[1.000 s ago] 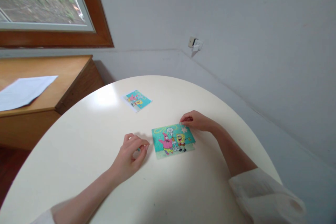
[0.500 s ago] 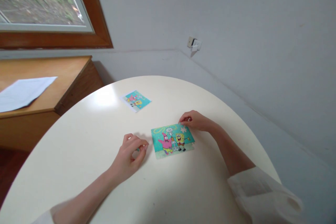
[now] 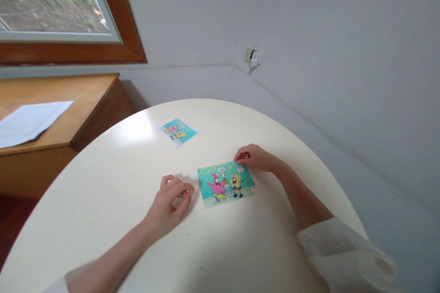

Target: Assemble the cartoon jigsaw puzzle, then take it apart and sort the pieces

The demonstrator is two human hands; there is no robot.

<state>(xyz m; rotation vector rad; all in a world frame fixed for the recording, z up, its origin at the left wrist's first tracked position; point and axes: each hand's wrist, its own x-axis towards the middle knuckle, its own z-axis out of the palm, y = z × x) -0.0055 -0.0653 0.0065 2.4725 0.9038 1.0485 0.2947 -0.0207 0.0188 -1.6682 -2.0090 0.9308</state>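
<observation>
A jigsaw puzzle (image 3: 225,185) with cartoon figures on a teal background lies flat on the table in front of me. A pale, piece-shaped gap shows near its upper right corner, and a smaller notch at its right edge. My right hand (image 3: 252,155) is closed, thumb and fingers pinching the puzzle's top edge by that corner. Just left of the puzzle, my left hand (image 3: 173,199) is closed in a pinch. Between its fingers a bit of teal shows, a puzzle piece (image 3: 180,196) mostly hidden by them.
A printed picture (image 3: 178,132) of the same scene lies farther back on the round white table (image 3: 220,119). At left stands a wooden desk (image 3: 92,94) with a sheet of white paper (image 3: 32,119). A wall socket (image 3: 252,56) is behind the table.
</observation>
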